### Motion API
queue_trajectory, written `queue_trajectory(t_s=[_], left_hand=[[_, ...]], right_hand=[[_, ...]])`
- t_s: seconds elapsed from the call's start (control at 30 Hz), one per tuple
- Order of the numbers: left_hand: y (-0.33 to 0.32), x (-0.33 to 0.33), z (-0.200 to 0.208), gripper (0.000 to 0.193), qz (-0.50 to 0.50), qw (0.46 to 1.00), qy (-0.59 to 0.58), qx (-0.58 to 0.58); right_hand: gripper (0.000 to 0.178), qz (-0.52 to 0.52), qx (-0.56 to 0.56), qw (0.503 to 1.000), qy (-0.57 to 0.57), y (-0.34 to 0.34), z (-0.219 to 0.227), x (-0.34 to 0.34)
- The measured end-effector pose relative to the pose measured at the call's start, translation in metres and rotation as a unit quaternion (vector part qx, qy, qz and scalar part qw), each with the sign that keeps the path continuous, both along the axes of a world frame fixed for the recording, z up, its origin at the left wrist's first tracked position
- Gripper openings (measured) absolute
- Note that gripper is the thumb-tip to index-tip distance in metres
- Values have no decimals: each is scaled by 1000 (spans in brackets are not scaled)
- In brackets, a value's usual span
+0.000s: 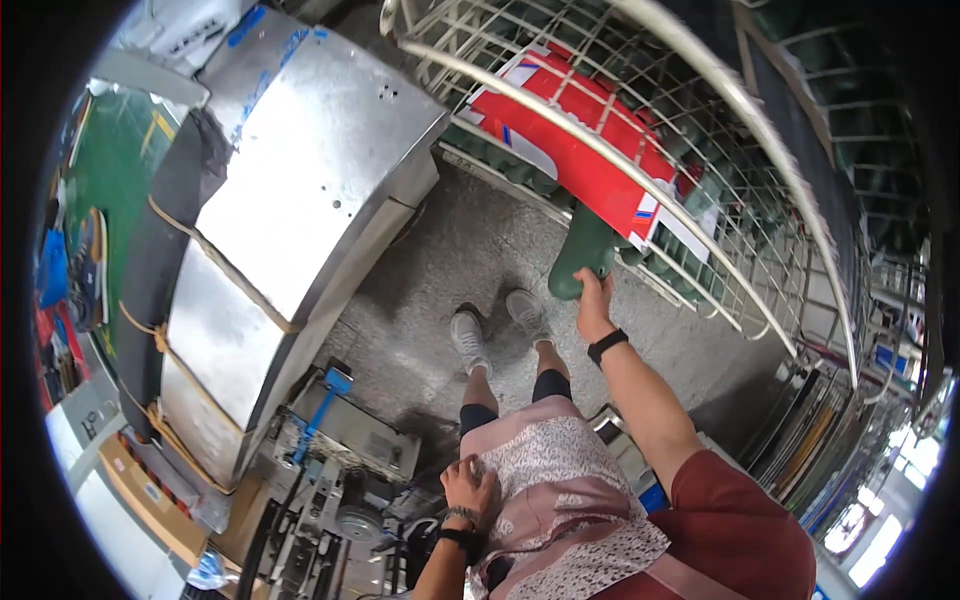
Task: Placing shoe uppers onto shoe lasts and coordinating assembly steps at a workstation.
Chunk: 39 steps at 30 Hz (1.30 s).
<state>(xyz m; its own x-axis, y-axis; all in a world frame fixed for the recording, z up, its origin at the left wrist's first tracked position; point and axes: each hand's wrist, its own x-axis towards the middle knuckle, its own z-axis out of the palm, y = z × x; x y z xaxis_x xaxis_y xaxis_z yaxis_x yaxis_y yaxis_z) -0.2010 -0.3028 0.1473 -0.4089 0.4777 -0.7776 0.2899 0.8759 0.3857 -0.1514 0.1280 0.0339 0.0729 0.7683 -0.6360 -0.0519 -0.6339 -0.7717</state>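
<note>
My right hand (595, 303) is closed around the end of a dark green shoe last (583, 250), at the low front edge of a white wire basket cart (700, 255). The far end of the last reaches under a red and white printed cardboard sheet (590, 130) in the cart. Several similar green lasts (520, 172) lie beneath and around that sheet. My left hand (468, 487) rests against the patterned pink apron (560, 450), with loosely curled fingers and a gap between thumb and forefinger. I make out nothing held in it.
A metal-topped bench (290, 150) with cords tied round it stands at the left. Below it is a machine with a blue lever (318, 410). Stacked flat boards (800, 450) lean at the right. Grey speckled floor (440, 250) lies between bench and cart.
</note>
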Motion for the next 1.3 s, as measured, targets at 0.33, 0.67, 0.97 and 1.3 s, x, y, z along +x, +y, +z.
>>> queue_trajectory(t_s=[0.33, 0.67, 0.97, 1.3], left_hand=[[35, 48, -8, 91, 103, 991, 1, -87], [55, 42, -8, 92, 115, 988, -2, -103], [59, 51, -8, 92, 139, 984, 9, -108], [53, 145, 32, 68, 286, 957, -33, -41]], right_hand=[[52, 110, 257, 958, -68, 125, -113, -69], [92, 236, 361, 863, -262, 120, -97, -63], [92, 188, 378, 864, -274, 139, -158, -46], [82, 763, 60, 624, -160, -79, -14, -10]])
